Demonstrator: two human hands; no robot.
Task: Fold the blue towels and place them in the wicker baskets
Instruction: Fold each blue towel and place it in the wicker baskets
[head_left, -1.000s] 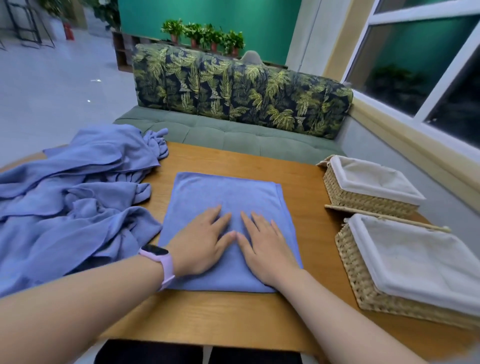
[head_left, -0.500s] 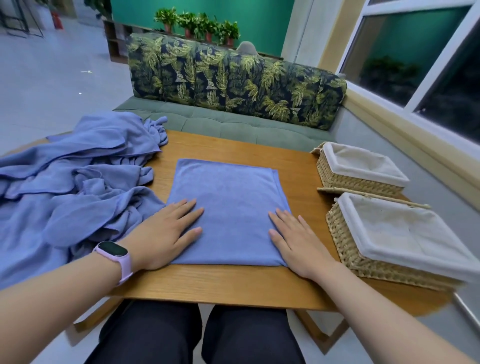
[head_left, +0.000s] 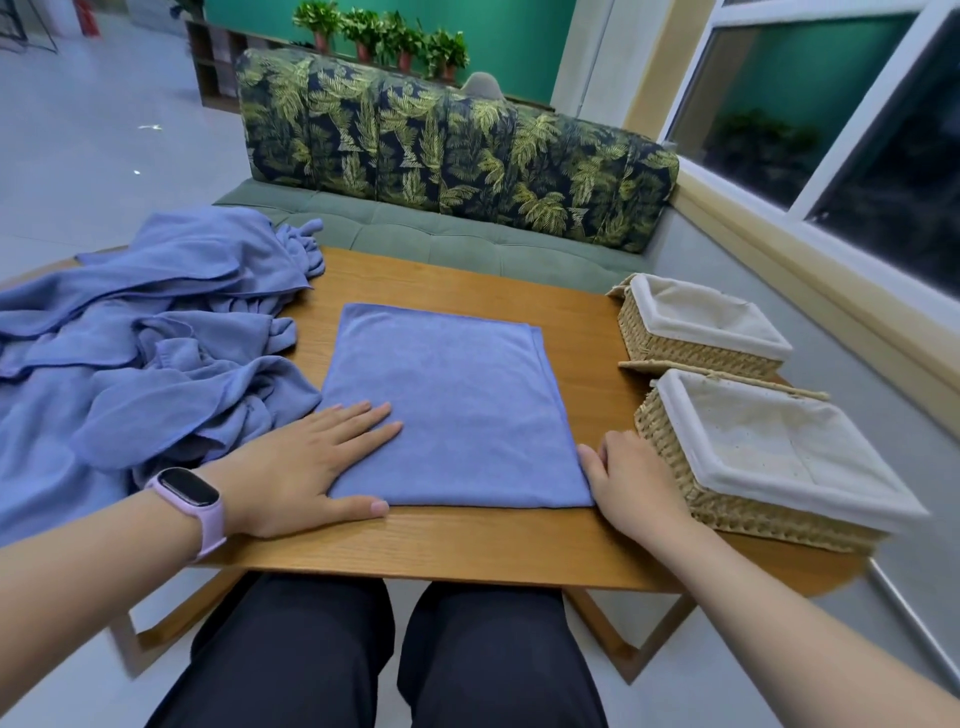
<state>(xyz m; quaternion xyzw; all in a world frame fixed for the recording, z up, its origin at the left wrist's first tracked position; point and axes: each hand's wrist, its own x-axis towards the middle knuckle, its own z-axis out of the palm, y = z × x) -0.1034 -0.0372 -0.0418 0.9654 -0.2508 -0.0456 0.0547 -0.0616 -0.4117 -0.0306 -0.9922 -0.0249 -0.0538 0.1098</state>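
A folded blue towel (head_left: 452, 405) lies flat in the middle of the wooden table (head_left: 467, 545). My left hand (head_left: 306, 462) rests flat on its near left corner, fingers straight, thumb on the table. My right hand (head_left: 631, 480) sits at the towel's near right corner, between the towel and the near wicker basket (head_left: 753, 514); its fingertips touch the towel's edge and whether they pinch it is not visible. A second wicker basket (head_left: 691, 353) stands behind the first. Both have white cloth liners and hold nothing.
A heap of unfolded blue towels (head_left: 135, 343) covers the table's left side. A green sofa (head_left: 457, 156) with leaf-print cushions stands behind the table. A window wall runs along the right. My knees are under the table's near edge.
Both hands slid apart from the towel's centre to its near corners. The right hand went off the towel to its right edge beside the near basket.
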